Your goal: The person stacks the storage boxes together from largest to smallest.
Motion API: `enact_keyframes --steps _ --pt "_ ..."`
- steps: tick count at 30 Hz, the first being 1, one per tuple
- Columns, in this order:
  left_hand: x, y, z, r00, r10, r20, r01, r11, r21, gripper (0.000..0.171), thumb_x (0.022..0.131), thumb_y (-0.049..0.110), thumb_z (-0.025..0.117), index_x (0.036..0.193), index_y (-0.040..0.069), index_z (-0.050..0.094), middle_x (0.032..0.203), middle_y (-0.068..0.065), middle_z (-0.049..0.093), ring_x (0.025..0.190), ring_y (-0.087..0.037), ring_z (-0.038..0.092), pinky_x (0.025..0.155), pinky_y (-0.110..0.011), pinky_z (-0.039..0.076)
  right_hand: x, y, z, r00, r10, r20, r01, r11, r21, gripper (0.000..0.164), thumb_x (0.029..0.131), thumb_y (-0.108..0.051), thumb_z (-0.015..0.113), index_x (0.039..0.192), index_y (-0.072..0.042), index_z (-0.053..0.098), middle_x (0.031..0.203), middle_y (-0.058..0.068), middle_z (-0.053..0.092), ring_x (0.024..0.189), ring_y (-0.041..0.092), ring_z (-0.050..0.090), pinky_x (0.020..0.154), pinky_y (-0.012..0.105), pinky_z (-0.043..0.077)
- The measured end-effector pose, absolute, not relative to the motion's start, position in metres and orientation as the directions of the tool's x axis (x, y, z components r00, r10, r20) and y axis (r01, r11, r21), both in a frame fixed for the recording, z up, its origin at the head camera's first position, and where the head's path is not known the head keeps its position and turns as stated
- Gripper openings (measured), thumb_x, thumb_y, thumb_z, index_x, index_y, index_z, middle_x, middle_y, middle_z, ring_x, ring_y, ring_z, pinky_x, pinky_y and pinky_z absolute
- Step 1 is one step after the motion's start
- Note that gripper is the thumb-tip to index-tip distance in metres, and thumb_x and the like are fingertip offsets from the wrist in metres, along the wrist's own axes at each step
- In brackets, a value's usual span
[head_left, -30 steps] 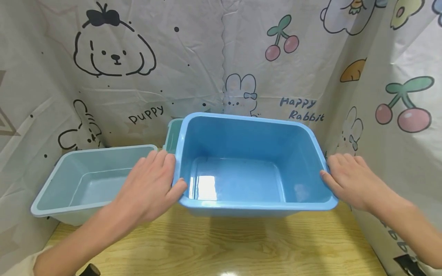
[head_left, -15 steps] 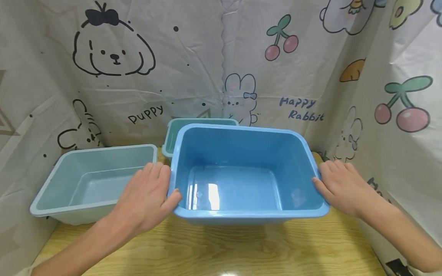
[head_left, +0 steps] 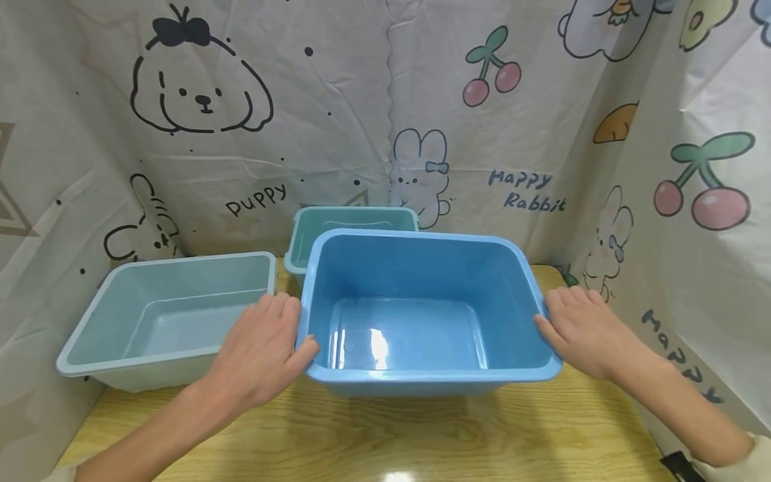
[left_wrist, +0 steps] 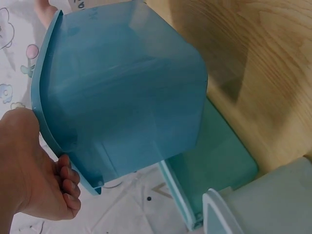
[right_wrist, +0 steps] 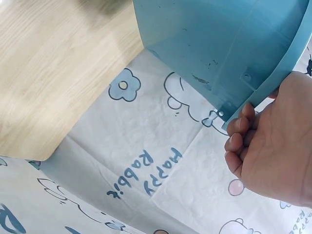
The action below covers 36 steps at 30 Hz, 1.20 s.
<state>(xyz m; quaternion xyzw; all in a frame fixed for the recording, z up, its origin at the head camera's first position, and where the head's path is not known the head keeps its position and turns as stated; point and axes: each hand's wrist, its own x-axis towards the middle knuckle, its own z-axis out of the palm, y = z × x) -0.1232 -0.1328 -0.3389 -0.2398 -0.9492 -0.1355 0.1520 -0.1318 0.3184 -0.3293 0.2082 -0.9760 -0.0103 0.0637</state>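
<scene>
A blue plastic storage bin [head_left: 409, 333], its open top facing the head camera, is held by its rim between both hands. My left hand [head_left: 259, 351] grips the left rim, with the thumb over the top edge and curled fingers beneath, as the left wrist view shows on the bin's outer wall [left_wrist: 122, 92]. On the right rim is my right hand [head_left: 593, 335], its fingers [right_wrist: 237, 126] hooked under the lip. The bin appears raised off the wooden table, with a shadow under it. Inside it I see only bare walls and a glossy floor.
A pale grey-green bin [head_left: 138, 367] stands on the left of the table [head_left: 385, 435]. Behind the blue bin is a smaller green bin [head_left: 307, 231], partly covered by it. Printed cloth [head_left: 337, 134] encloses the back and both sides.
The blue bin, with both hands on its rim, has come lower and slightly left in the head view. More of the green bin behind it shows now.
</scene>
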Motion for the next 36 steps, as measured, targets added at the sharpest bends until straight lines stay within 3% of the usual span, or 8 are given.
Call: enact_keyframes --steps 36 --pt "-0.143 -0.135 -0.387 -0.835 0.409 0.368 0.503 0.839 0.207 0.016 0.082 0.02 0.051 0.075 0.01 0.04 0.069 -0.001 0.033 0.062 -0.019 0.033 0.059 -0.032 0.03 -0.153 0.313 -0.366 -0.897 -0.431 0.103 -0.428 0.903 0.043 0.022 0.1 -0.028 0.049 0.087 -0.012 0.043 0.076 -0.001 0.036 0.073 0.021 0.037 0.071 0.041 0.03"
